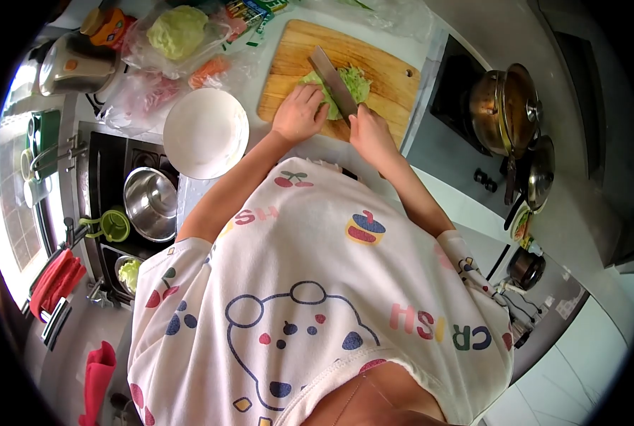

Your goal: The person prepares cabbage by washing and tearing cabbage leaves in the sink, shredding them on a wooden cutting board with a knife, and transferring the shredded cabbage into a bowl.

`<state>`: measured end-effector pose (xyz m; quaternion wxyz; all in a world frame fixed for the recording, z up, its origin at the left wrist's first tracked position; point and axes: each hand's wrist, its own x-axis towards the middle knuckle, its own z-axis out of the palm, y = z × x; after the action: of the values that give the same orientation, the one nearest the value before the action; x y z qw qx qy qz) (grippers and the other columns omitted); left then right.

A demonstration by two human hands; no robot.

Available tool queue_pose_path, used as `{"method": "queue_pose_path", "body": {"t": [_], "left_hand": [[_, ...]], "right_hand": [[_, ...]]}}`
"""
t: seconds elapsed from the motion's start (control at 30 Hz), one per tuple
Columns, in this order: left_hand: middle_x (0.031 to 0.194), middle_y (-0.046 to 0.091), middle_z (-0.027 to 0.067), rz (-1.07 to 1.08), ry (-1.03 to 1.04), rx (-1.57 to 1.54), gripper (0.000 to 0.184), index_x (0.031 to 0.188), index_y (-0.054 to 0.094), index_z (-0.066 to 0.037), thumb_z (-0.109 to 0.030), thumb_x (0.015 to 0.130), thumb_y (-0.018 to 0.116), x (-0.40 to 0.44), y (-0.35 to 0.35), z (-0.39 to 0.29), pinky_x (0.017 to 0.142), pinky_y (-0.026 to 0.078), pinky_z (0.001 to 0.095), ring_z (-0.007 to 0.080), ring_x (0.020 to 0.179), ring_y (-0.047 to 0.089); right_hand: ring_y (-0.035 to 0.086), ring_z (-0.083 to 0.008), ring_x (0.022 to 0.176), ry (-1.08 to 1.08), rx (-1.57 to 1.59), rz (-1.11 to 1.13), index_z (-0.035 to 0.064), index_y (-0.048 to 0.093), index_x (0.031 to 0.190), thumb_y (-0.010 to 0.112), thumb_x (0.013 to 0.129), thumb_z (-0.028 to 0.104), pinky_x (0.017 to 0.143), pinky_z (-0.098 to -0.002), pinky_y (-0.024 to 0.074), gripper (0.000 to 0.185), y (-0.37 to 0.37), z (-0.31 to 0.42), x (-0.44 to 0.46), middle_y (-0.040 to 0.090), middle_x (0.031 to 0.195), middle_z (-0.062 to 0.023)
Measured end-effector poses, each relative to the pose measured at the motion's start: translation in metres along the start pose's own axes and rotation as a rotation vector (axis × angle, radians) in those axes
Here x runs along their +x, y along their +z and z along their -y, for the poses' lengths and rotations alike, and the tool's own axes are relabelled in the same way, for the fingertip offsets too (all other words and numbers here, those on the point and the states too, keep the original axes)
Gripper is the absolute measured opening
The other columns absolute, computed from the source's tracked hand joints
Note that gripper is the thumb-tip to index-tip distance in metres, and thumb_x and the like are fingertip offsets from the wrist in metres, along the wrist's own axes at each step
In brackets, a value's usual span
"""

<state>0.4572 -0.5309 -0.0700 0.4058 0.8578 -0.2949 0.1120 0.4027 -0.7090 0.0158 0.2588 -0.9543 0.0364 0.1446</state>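
My right hand [372, 136] is closed round the handle of a broad-bladed kitchen knife [333, 84], its blade pointing away from me across the greens. With bent fingers, my left hand [300, 113] presses and holds a piece of pale green cabbage [314, 79] just left of the blade. Shredded cabbage [356, 82] lies to the right of the knife. All of it rests on a wooden cutting board [388, 78]. Part of the cabbage is hidden under my left fingers and the blade.
A white bowl [207, 133] stands left of the board. Behind it, a bagged head of cabbage [178, 33] and other bags crowd the counter. At left, the sink holds a steel bowl [150, 204] and green cup [115, 226]. A lidded pot [491, 112] sits on the stove, right.
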Motion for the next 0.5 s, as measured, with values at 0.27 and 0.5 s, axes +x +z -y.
{"method": "queue_pose_path", "body": {"t": [0.27, 0.5], "left_hand": [[0.11, 0.063, 0.016, -0.005, -0.001, 0.008, 0.021, 0.099, 0.061, -0.001, -0.012, 0.083, 0.069, 0.001, 0.001, 0.001, 0.094, 0.05, 0.0415, 0.0351, 0.107, 0.059], [0.108, 0.062, 0.0163, -0.013, -0.003, 0.025, 0.025, 0.103, 0.061, 0.0, -0.013, 0.084, 0.069, -0.001, 0.0, 0.0, 0.091, 0.05, 0.0416, 0.0355, 0.104, 0.059]], "right_hand": [[0.062, -0.0499, 0.079, 0.038, 0.109, -0.215, -0.0035, 0.054, 0.092, 0.057, 0.096, 0.018, 0.07, -0.0551, 0.0507, 0.022, 0.018, -0.023, 0.012, 0.064, 0.082, -0.0288], [0.062, -0.049, 0.081, -0.05, 0.09, -0.18, -0.0044, 0.054, 0.094, 0.059, 0.095, 0.014, 0.072, -0.0539, 0.0503, 0.019, -0.003, -0.006, -0.01, 0.063, 0.083, -0.0288]]}}
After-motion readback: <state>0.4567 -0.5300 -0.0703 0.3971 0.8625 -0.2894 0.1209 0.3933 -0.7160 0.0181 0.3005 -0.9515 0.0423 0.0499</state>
